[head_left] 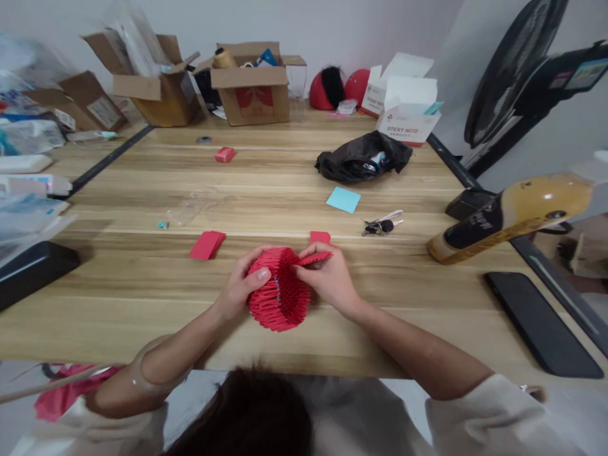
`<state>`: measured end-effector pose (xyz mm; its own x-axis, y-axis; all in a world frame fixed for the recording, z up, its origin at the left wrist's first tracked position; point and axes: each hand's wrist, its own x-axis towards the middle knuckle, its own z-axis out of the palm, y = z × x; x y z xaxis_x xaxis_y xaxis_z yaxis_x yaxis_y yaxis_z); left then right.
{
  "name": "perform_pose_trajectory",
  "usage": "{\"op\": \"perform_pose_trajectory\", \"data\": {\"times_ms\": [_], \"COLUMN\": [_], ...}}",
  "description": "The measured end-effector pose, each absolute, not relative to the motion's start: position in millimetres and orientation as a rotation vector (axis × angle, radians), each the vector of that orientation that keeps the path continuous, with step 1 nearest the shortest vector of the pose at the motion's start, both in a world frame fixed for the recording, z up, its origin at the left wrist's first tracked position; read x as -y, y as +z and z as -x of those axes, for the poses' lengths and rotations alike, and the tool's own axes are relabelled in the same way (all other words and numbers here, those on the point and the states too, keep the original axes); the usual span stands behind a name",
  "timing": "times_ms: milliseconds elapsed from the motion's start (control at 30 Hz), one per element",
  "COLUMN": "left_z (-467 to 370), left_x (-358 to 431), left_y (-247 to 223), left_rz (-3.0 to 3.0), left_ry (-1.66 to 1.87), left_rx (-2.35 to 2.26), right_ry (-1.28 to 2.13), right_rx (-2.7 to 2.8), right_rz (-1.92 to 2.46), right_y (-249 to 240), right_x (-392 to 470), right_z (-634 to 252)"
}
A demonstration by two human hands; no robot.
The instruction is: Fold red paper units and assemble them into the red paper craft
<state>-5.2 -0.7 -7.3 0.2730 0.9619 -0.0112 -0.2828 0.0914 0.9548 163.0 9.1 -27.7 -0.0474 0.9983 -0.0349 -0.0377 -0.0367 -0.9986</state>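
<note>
A round, hollow bowl of many folded red paper pieces [266,304] is tilted so that its opening faces right. My left hand [240,282] grips its left side, with the thumb over the outer wall. Between the thumb and fingers of my right hand [335,278] is a folded red paper piece [317,257], held at the bowl's upper right rim; whether it touches the rim I cannot tell. Just beyond my right hand lies a small red paper stack [320,237]. Farther left is another stack of red paper [208,245].
On the table lie a blue sticky note [343,199], keys [380,225], a black bag [363,158] and a small red block [225,154]. To the right are a large yellow bottle [510,215] and a phone [544,323]. Cardboard boxes [254,101] line the back.
</note>
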Motion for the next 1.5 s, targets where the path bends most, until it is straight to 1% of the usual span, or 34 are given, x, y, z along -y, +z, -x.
{"op": "perform_pose_trajectory", "data": {"times_ms": [233, 367, 500, 700, 867, 1133, 1233, 1367, 1500], "left_z": [8, 10, 12, 12, 13, 17, 16, 15, 15], "left_x": [-4, -5, -5, -6, -7, -7, -7, -7, -7], "left_y": [-4, -5, -7, -4, -6, -11, -8, -7, -9], "left_rz": [-0.996, -1.068, -1.157, -1.244, -1.278, -1.270, -1.298, -1.318, -1.297], "left_ry": [0.980, 0.934, 0.923, 0.932, 0.945, 0.937, 0.946, 0.953, 0.958], "left_rx": [-0.737, -0.684, -0.673, -0.659, -0.636, -0.605, -0.624, -0.636, -0.631], "right_ry": [1.358, 1.281, 1.232, 1.322, 1.240, 1.309, 1.253, 1.033, 1.121], "right_rx": [1.210, 1.291, 1.315, 1.259, 1.235, 1.118, 1.169, 1.318, 1.278], "right_rz": [1.062, 1.058, 1.064, 1.030, 1.047, 0.984, 1.014, 1.066, 1.041], "right_y": [-22, -20, -20, -21, -21, -19, -17, -14, -15], "right_x": [-14, -13, -10, -12, -10, -13, -10, -7, -10], "right_z": [-172, -175, -175, -176, -173, -172, -172, -172, -175]}}
